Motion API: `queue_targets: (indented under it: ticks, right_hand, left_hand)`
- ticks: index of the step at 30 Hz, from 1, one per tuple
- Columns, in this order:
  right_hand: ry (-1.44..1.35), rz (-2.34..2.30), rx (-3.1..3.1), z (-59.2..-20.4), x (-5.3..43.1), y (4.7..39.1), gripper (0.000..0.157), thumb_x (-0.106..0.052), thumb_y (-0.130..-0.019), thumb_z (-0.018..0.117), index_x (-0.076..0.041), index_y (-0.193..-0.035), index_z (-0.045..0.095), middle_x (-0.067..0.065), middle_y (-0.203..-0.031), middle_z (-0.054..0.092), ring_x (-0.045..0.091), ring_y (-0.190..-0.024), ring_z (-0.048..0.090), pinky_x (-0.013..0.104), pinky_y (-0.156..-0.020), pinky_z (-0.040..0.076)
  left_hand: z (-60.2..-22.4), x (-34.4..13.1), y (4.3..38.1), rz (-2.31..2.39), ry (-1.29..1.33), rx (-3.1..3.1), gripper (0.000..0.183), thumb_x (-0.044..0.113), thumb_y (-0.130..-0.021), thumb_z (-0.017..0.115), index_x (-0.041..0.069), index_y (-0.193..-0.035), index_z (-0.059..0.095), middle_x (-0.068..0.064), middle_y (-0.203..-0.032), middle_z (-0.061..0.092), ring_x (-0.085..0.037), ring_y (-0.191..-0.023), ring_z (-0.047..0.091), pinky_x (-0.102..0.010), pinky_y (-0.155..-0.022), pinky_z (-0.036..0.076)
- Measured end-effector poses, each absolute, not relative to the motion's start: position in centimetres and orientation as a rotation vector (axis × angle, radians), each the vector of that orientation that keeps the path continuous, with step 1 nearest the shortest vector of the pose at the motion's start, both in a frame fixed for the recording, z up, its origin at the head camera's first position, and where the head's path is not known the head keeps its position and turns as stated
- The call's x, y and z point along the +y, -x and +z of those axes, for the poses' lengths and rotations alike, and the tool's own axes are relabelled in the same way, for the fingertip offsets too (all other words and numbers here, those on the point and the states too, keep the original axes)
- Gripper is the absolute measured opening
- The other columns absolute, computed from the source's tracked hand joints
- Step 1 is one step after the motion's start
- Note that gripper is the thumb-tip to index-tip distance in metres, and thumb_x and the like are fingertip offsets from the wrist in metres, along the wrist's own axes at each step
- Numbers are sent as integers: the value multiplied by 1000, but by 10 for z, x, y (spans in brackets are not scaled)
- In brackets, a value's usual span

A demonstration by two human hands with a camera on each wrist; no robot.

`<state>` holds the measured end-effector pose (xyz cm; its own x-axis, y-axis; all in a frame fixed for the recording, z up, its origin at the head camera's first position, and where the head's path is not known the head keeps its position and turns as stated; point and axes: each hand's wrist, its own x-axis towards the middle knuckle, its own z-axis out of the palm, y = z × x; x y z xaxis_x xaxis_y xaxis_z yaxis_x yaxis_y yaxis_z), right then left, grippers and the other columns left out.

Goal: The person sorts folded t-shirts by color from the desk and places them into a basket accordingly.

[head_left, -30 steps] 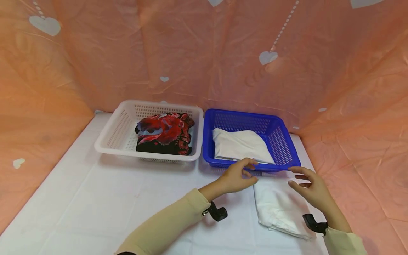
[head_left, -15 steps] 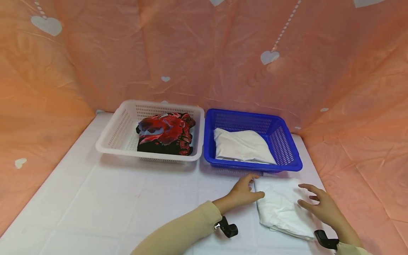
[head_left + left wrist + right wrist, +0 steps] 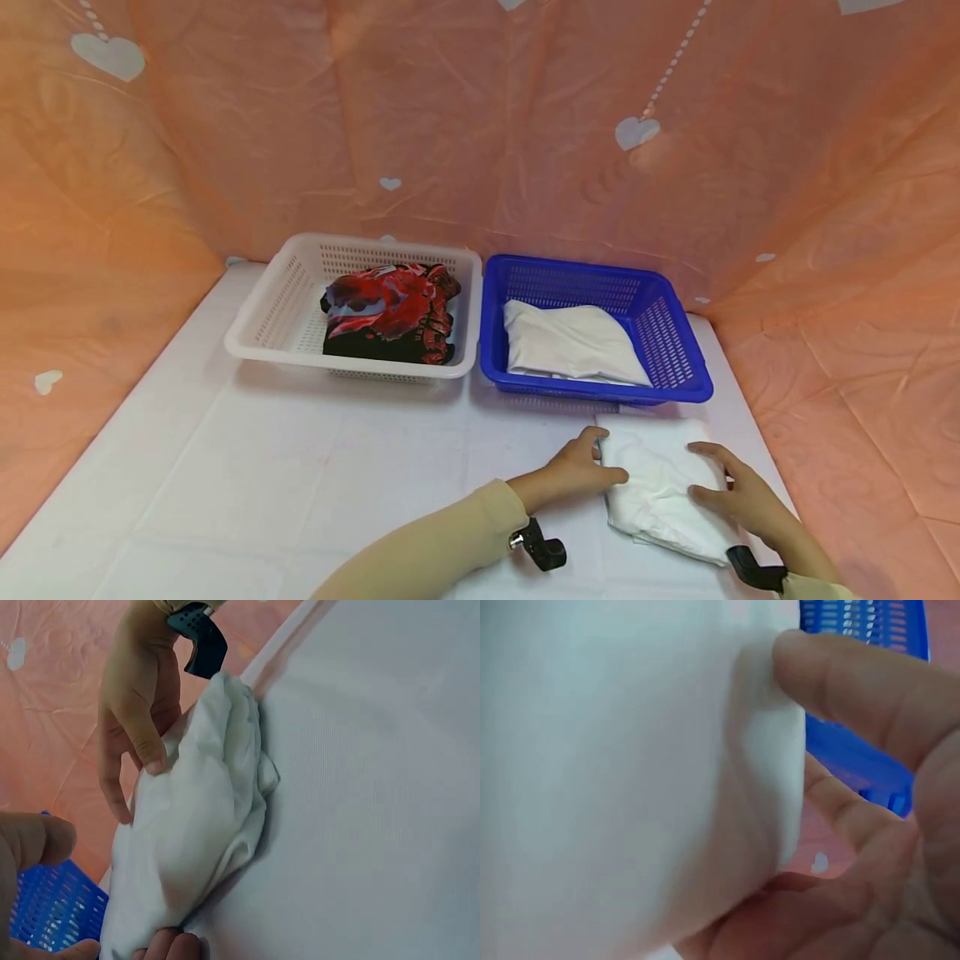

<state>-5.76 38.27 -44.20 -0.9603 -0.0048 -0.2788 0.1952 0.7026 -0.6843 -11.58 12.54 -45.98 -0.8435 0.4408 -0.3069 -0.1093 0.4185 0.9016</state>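
Note:
A folded white cloth [image 3: 660,492] lies on the table in front of the blue basket, in the head view. My left hand [image 3: 581,468] is at its left edge, the thumb over the top and the fingers curled at the side. On the opposite edge my right hand [image 3: 746,492] holds the cloth, thumb above and fingers below, as the right wrist view shows with the thumb [image 3: 855,682] against the fabric. In the left wrist view several curled left fingertips [image 3: 171,945] tuck in at the cloth's edge. The cloth hides parts of the fingers.
The blue basket [image 3: 517,387] behind the hands holds another folded white cloth [image 3: 573,342]. Left of it stands a white basket [image 3: 255,329] with a black and red printed garment [image 3: 386,317]. An orange curtain with hearts [image 3: 487,125] closes the back and sides of the white table [image 3: 262,475].
Both hands have come down from the blue basket's front rim to the folded white cloth and taken hold of its two sides. The cloth's right edge has shifted slightly inward.

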Motion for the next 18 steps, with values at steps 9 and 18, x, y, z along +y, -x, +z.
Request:
queue_targets:
  ticks: [9,18]
  right_hand:
    - [-143,-1203,2647,-445,367,56,63,-8,-82,73,-5,-138,44,29,-130,48,17,-85,60,31,-59,53]
    - [-146,-1274,2655,-446,350,44,61,-9,-83,73,-6,-137,45,28,-131,50,13,-88,64,29,-63,54]
  left_hand:
    - [-463,126,110,1501,-267,2071,64,24,-75,76,17,-133,49,-4,-98,63,-12,-86,56,-26,-74,48]
    - [-467,122,103,1451,-350,2102,63,27,-74,78,23,-130,49,-4,-120,63,-9,-109,56,-26,-90,46]
